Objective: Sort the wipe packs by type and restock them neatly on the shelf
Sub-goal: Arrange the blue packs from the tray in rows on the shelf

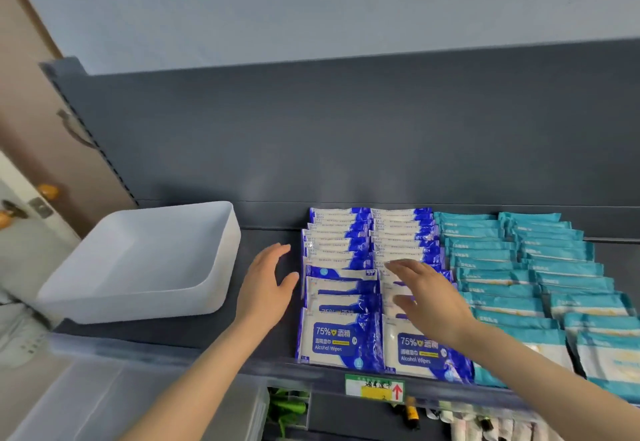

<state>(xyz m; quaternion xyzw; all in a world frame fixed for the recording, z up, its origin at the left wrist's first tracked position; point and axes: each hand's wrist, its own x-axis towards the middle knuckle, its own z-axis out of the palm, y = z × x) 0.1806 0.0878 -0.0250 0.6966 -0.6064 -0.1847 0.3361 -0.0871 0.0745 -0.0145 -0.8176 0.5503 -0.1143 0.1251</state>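
Two rows of blue-and-white alcohol wipe packs [341, 302] stand overlapped on the dark shelf [263, 239]. To their right lie two rows of teal wipe packs [512, 284]. My left hand [268, 288] is flat and open on the shelf just left of the blue rows, thumb near their edge. Over the right blue row my right hand [427, 297] hovers with fingers spread and straight, covering a few packs. Neither hand holds a pack.
An empty white plastic bin [104, 295] sits on the shelf at the left. A clear front rail with a green and yellow price tag [375, 387] edges the shelf. Below hang other goods [485, 423]. A door with knobs [48, 191] is far left.
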